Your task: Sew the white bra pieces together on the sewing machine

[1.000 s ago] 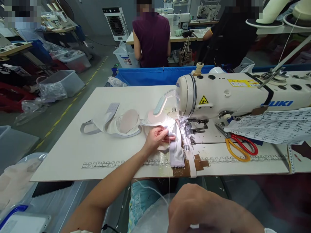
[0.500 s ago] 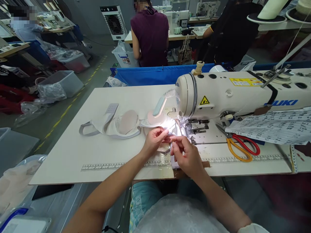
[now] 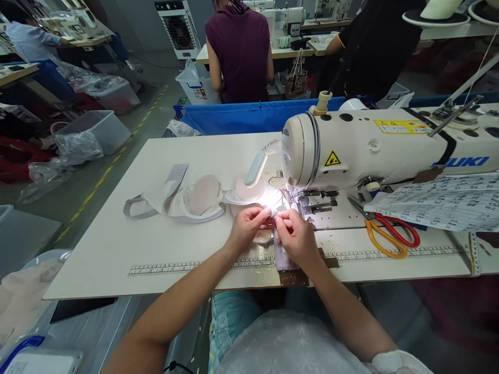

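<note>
A pale bra (image 3: 205,196) lies stretched across the white table, its left cup flat and its strap looped at the far left. Its right end reaches under the lit needle area of the sewing machine (image 3: 343,145). My left hand (image 3: 250,224) is closed, thumb against fingers, on the bra's near edge. My right hand (image 3: 295,235) pinches the same edge just beside it, the fingertips of both hands almost touching. A lilac fabric strip (image 3: 284,255) hangs below my right hand towards the table's front edge. What lies exactly between the fingertips is partly hidden.
Scissors with orange and red handles (image 3: 392,236) lie right of the machine bed, beside a printed paper sheet (image 3: 448,202). A ruler strip (image 3: 167,268) runs along the table's front. Behind a blue cloth barrier (image 3: 230,118), a person in a purple top (image 3: 244,57) sits at another machine.
My right hand has moved slightly left and up, and its fingers have closed in beside my left hand. My left hand stays nearly in place. The view has shifted slightly.
</note>
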A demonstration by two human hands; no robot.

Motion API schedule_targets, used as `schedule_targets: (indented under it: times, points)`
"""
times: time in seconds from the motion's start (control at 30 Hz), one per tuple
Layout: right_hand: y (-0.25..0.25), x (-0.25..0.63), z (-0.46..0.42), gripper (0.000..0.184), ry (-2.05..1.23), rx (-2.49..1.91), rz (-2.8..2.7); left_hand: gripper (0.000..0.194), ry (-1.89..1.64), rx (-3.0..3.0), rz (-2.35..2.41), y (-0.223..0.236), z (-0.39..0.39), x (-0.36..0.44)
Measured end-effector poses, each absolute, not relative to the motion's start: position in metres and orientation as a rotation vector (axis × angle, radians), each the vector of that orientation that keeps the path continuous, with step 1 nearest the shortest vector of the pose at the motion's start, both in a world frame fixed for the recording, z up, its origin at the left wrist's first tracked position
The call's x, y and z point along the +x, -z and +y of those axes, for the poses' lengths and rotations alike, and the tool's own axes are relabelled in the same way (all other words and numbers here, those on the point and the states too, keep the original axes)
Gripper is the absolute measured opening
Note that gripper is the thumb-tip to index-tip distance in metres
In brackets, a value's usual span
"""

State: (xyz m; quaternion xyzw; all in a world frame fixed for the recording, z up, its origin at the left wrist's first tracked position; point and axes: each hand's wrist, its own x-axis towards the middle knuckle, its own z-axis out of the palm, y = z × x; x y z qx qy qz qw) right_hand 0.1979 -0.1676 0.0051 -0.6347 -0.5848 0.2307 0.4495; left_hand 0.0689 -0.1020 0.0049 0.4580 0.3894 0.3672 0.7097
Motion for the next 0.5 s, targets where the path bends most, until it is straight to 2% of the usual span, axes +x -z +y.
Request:
schedule_targets:
  times: [0.5]
  points:
    - [0.0008, 0.1996, -0.1694, 0.014, -0.591, -1.528, -1.438, 0.031, -0.766, 0.978, 0.864, -0.0047, -0.1003, 0.0687]
